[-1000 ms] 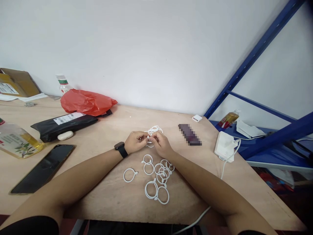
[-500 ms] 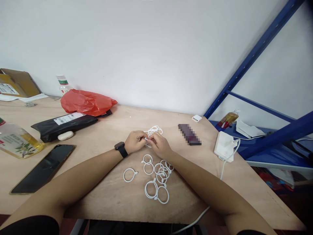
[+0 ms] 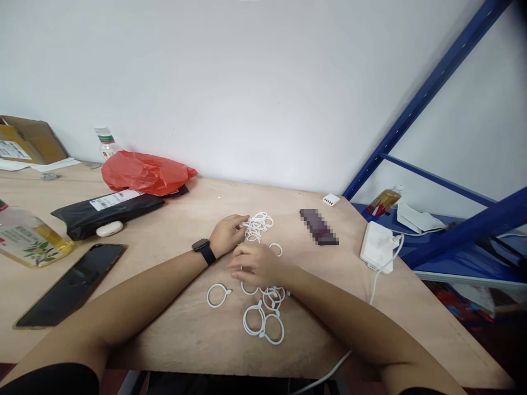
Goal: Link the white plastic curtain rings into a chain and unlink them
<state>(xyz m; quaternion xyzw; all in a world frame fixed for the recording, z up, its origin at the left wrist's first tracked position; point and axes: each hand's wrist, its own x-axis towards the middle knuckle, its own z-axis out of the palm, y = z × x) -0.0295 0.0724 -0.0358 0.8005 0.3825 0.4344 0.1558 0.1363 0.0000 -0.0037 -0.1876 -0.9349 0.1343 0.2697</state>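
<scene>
Several white rings with small knobs lie on the wooden table in two groups. My left hand (image 3: 229, 233), with a black watch (image 3: 203, 250) on the wrist, rests beside the far pile of rings (image 3: 258, 224), its fingertips at the pile's left edge; what they hold, if anything, is too small to tell. Nearer to me, my right hand (image 3: 256, 264) is over the near group of rings (image 3: 273, 299), fingers bent and pointing left, partly covering some rings. Whether it pinches one is unclear. A single ring (image 3: 217, 295) lies apart at the left.
At left are a dark phone (image 3: 69, 286), an oil bottle (image 3: 32, 237), a black package (image 3: 109, 213), a white oval case (image 3: 109, 229) and a red bag (image 3: 146, 173). At right are a pixelated object (image 3: 319, 226), a white adapter (image 3: 377, 247) with cable, and a blue rack (image 3: 436, 178).
My right hand has moved away from my left hand, toward me, over the near rings. A ring now shows just beyond my right hand. My left hand has barely moved.
</scene>
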